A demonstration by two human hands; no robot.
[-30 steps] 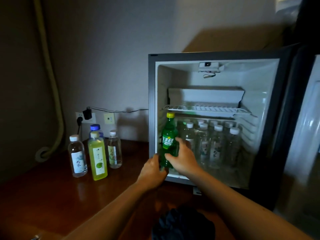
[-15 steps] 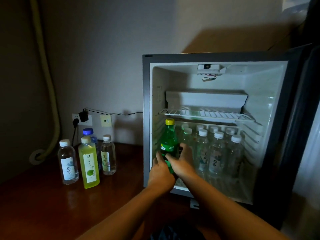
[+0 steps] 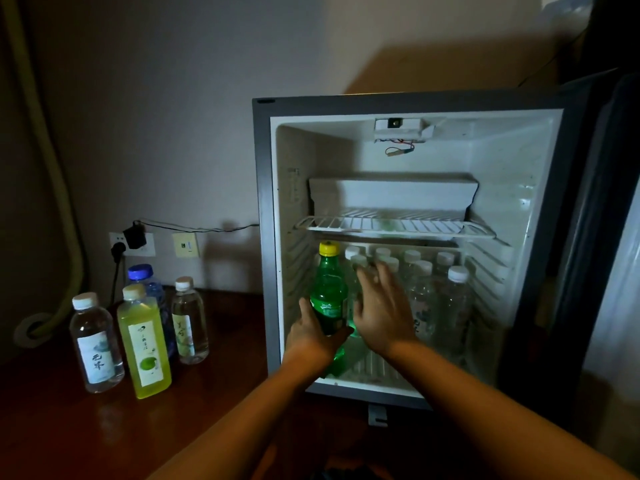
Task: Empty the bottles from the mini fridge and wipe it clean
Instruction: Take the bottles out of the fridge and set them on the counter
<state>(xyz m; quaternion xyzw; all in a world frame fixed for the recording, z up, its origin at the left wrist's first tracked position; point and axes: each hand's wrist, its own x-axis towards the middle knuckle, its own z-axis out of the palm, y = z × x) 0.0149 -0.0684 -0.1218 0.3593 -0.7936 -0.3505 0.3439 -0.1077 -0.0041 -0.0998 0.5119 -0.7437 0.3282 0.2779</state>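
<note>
The mini fridge [image 3: 265, 216] stands open on a wooden surface. On its lower level stands a green soda bottle [image 3: 328, 289] with a yellow cap, at the front left. My left hand [image 3: 313, 336] grips this bottle low on its body. My right hand [image 3: 381, 308] is off the green bottle, fingers spread, reaching toward several clear water bottles [image 3: 450, 306] with white caps behind and to the right. The wire shelf [image 3: 394, 226] above holds nothing.
Left of the fridge on the dark wooden table [image 3: 104, 438] stand a yellow-green juice bottle [image 3: 144, 344], two clear bottles [image 3: 95, 344] and a blue-capped bottle [image 3: 143, 278]. Wall sockets with a plugged cable [image 3: 133, 239] are behind them. The fridge door [image 3: 613, 237] hangs open at right.
My right hand has let go of the green bottle and moved right toward the water bottles with fingers spread. My left hand stays wrapped on the green bottle.
</note>
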